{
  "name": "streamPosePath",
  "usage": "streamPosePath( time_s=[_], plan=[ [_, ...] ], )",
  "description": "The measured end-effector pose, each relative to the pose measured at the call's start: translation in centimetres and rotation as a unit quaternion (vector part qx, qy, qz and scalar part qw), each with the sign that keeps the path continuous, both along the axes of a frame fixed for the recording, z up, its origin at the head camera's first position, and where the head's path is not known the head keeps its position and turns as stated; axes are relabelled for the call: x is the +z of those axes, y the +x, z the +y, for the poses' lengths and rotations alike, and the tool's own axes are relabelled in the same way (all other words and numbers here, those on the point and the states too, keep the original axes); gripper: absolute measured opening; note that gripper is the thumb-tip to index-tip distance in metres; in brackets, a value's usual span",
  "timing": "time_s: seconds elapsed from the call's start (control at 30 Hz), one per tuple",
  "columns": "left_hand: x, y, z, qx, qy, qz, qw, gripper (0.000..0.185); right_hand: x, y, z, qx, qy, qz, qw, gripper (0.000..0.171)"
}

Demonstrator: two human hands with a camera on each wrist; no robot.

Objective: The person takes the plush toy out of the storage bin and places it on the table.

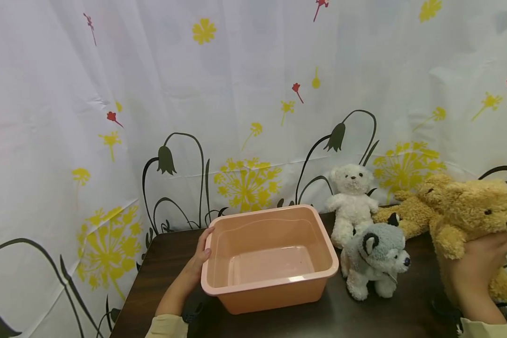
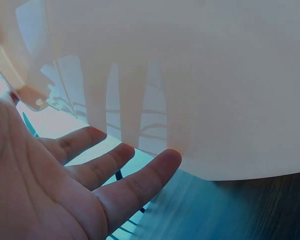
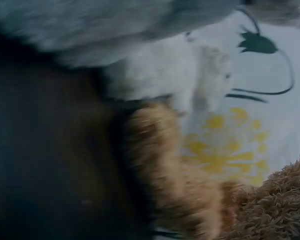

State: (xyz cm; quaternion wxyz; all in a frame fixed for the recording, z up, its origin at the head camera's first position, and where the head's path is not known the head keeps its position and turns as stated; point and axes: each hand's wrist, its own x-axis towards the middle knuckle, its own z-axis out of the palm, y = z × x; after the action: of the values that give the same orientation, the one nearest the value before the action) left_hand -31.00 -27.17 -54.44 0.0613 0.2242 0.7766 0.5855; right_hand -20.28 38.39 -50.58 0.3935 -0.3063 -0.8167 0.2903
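A peach plastic basin [image 1: 274, 300] rests on the dark table, with my left hand [image 1: 197, 263] at its left rim. In the left wrist view, several fairly straight fingers [image 2: 140, 182] of that hand rest their tips along the basin's outer wall [image 2: 230, 100]. Over on the far right, my right hand [image 1: 479, 263] grips a golden-brown teddy bear [image 1: 473, 216], its fingers below the bear's face. Curly brown fur [image 3: 275, 210] fills the lower right corner of the right wrist view. That hand itself is outside the wrist view.
A grey-and-white plush husky [image 1: 373, 263] stands right of the basin. Behind it a white teddy bear [image 1: 352, 204] sits against the flower-printed curtain [image 1: 245, 94]. Another brown teddy bear [image 1: 414, 211] leans back beside it, partly covered by the held one. The table's left edge borders the curtain.
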Motion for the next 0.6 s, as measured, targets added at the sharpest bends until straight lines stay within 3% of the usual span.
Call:
streamPosePath(
  time_s=[0.03,0.07,0.17,0.4,0.5,0.6],
  plan=[
    [0.4,0.3,0.3,0.003,-0.003,-0.009,1.0000,0.069,-0.8,-0.1,0.2,-0.009,-0.011,0.006,1.000,0.065],
    [0.7,0.5,0.5,0.007,-0.011,-0.009,0.9999,0.068,-1.6,-0.1,0.4,-0.004,-0.033,0.022,0.999,0.070],
    [1.0,0.8,0.9,0.015,-0.026,-0.011,0.9995,0.067,-3.6,0.7,0.7,0.008,-0.042,-0.027,0.999,0.078],
    [0.9,0.6,0.8,0.013,-0.018,-0.011,0.9997,0.067,-5.9,1.4,1.0,0.051,-0.063,-0.085,0.993,0.060],
    [0.9,0.6,0.6,0.017,-0.018,-0.013,0.9996,0.067,-5.8,1.0,1.3,0.095,-0.119,-0.129,0.980,0.066],
    [0.9,0.6,0.6,0.019,-0.010,-0.013,0.9997,0.067,-5.1,0.3,2.1,0.132,-0.182,-0.189,0.956,0.078]
  ],
)
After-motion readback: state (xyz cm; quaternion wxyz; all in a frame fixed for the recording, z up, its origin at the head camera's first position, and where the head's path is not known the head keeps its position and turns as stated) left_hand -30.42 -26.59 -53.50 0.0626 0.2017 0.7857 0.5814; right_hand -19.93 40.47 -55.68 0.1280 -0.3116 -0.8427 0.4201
